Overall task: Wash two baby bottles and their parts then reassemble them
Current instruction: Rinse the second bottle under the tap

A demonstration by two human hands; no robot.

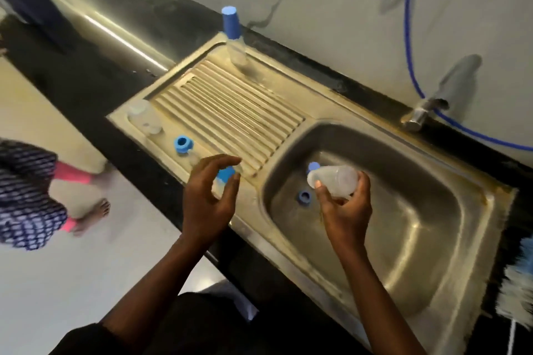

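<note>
One steel sink unit (277, 248) is set into a black counter (86, 72); its basin (403, 239) is seen to the right and its ribbed drainboard (230, 106) to the left; a tap (418, 117) is mounted behind the basin, and a blue hose (408, 37) is hung along the wall above it. A second person in a patterned garment (26, 196) is partly seen on the floor at the left edge; a blue-and-white brush (516, 277) is laid at the right edge. The right hand (346, 210) is held over the basin, and a clear bottle (337, 181) is gripped in it, tipped on its side with the mouth towards the drainboard; a small blue part (313, 166) is seen at that mouth, though whether it is attached cannot be told. The left hand (204, 202) is curved loosely over the near edge of the drainboard, with a blue-and-clear piece (225, 176) between thumb and fingers; whether the piece is grasped or merely hovered over cannot be told. A capped bottle (235, 43) is stood upright at the far end of the drainboard; a clear dome cover (144, 118) is placed at the near left corner; a blue ring (182, 145) is set just beside it; another blue ring (304, 196) is lying in the basin.
</note>
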